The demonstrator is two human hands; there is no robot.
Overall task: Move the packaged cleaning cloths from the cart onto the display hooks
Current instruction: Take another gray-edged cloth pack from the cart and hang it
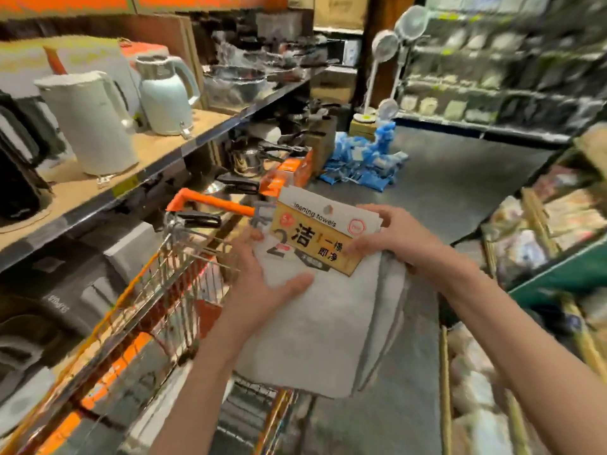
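Cloth packs (328,310) held above cart (157,290), header card (315,238) pointing away, long axis running toward the person. Left hand (259,290) grip clamps the left edge, right hand (391,238) grip pinches the card end, nearer the hang hole. Display hooks not identifiable in view.

Both my forearms reach forward, bare, wrists close together over the pack of cleaning towels (322,310). My left hand (259,290) lies along the pack's left edge, thumb laid flat across its front, fingers curled out of sight behind it. My right hand (391,238) grips the pack's top right corner, fingers (361,246) curled over the card label.
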